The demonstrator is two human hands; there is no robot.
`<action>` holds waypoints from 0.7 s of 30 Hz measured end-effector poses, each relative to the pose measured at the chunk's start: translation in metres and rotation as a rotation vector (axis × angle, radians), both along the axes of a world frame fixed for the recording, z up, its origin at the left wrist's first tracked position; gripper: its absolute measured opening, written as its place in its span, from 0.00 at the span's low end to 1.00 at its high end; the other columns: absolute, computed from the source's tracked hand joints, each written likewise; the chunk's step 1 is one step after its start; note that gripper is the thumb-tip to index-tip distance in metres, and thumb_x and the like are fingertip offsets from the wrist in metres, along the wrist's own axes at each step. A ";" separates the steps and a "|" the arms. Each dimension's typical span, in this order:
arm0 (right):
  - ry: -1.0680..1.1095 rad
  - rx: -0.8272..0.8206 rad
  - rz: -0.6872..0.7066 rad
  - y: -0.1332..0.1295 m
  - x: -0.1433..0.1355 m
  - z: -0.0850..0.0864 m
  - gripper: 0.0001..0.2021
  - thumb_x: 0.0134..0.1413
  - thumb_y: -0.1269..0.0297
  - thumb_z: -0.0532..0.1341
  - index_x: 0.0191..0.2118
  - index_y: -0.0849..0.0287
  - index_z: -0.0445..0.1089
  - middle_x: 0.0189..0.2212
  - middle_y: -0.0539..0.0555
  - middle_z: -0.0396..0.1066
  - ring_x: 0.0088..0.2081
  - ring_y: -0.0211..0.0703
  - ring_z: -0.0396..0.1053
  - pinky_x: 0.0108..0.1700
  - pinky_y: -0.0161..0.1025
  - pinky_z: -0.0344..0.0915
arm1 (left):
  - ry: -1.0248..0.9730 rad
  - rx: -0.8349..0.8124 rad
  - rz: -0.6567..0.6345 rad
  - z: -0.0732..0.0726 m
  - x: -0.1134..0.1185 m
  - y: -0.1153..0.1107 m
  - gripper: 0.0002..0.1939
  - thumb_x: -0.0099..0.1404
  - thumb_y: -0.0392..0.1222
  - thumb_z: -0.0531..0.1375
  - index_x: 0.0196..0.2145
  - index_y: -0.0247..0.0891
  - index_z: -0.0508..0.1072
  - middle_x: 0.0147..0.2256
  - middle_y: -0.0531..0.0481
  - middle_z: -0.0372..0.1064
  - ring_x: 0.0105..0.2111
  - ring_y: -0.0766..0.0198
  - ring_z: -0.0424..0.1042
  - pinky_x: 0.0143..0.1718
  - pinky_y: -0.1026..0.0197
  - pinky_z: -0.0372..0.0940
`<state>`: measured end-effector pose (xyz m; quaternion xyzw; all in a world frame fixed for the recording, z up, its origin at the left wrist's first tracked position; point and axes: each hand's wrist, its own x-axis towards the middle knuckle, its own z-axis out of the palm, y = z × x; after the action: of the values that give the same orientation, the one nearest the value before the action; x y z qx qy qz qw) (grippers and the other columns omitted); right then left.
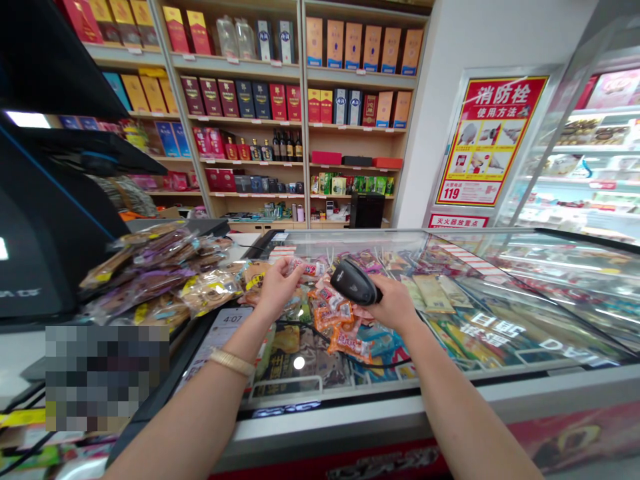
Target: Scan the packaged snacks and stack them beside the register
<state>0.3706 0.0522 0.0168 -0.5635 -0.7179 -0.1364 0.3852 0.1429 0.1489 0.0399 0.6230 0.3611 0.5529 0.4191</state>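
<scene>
My left hand (pixel 281 285) pinches a small clear and red snack packet (pixel 311 268) over the glass top of a chest freezer. Close by on the right, my right hand (pixel 395 303) is wrapped round a black handheld scanner (pixel 353 281), whose head points left toward the packet. Several orange and red snack packets (pixel 350 341) lie on the glass below the scanner. The scanner's black cable (pixel 390 364) curves across the glass under them. A bracelet is on my left wrist.
Bagged snacks (pixel 160 273) are piled at the left, beside a dark monitor (pixel 45 220). A phone (pixel 220 337) lies at the freezer's left edge. The freezer's glass lid (pixel 500 293) stretches right. Shelves (pixel 240 120) of boxes and bottles stand behind.
</scene>
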 end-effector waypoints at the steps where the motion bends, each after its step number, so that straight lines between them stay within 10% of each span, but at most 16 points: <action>1: 0.028 0.051 -0.016 0.000 0.001 0.000 0.11 0.44 0.62 0.64 0.37 0.56 0.73 0.31 0.54 0.76 0.33 0.47 0.73 0.34 0.37 0.63 | -0.013 -0.007 -0.032 0.000 0.002 -0.002 0.20 0.50 0.56 0.65 0.31 0.36 0.67 0.28 0.53 0.70 0.23 0.68 0.68 0.26 0.65 0.65; 7: 0.173 0.245 -0.115 -0.002 0.008 0.002 0.07 0.48 0.59 0.60 0.31 0.56 0.69 0.25 0.53 0.72 0.28 0.44 0.70 0.30 0.36 0.60 | 0.103 0.011 -0.261 -0.017 0.021 -0.014 0.15 0.55 0.47 0.61 0.36 0.40 0.62 0.34 0.54 0.67 0.27 0.66 0.73 0.32 0.58 0.70; 15: 0.165 0.258 -0.094 -0.002 0.006 0.002 0.07 0.47 0.59 0.59 0.30 0.56 0.68 0.25 0.52 0.71 0.28 0.43 0.69 0.30 0.35 0.60 | 0.603 0.581 -0.325 -0.021 0.029 -0.029 0.11 0.61 0.39 0.59 0.42 0.39 0.73 0.50 0.41 0.69 0.52 0.57 0.68 0.55 0.54 0.62; 21: 0.161 0.257 -0.098 -0.002 0.006 0.002 0.07 0.48 0.59 0.60 0.31 0.56 0.69 0.25 0.52 0.71 0.27 0.43 0.68 0.30 0.36 0.60 | 1.040 0.412 0.152 0.004 -0.008 -0.010 0.33 0.55 0.50 0.63 0.59 0.44 0.65 0.57 0.39 0.64 0.59 0.46 0.61 0.60 0.42 0.53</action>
<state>0.3766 0.0500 0.0189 -0.5531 -0.6330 -0.2001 0.5034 0.1349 0.1387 0.0438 0.8546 0.4487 0.2610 0.0146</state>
